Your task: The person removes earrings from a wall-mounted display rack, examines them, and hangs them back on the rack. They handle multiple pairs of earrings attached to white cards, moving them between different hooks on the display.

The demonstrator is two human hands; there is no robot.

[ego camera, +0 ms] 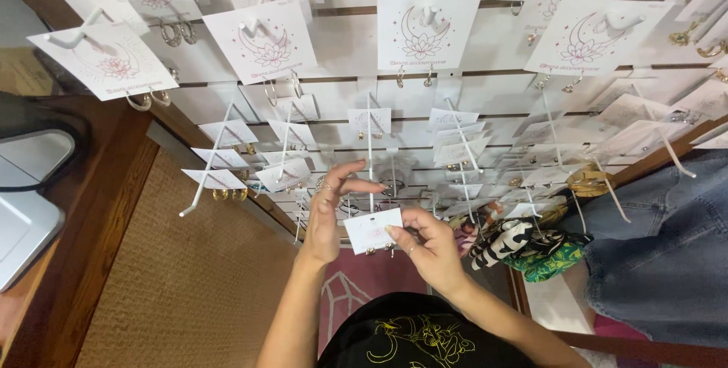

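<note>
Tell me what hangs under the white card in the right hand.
Under the white card held by the right hand, small gold earrings hang; the fingers cover the right edge.

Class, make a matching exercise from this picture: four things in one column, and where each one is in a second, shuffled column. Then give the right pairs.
Things:
1. Small white earring card
2. Woven mat
3. Patterned fabric bundle
4. Large card with hoop earrings

Places:
A. On the floor, lower left
B. Held in the right hand, with the left hand beside it
C. On a white hook, top left of the wall
D. Low down, right of the hands

Pairs: 1-B, 2-A, 3-D, 4-C
</note>
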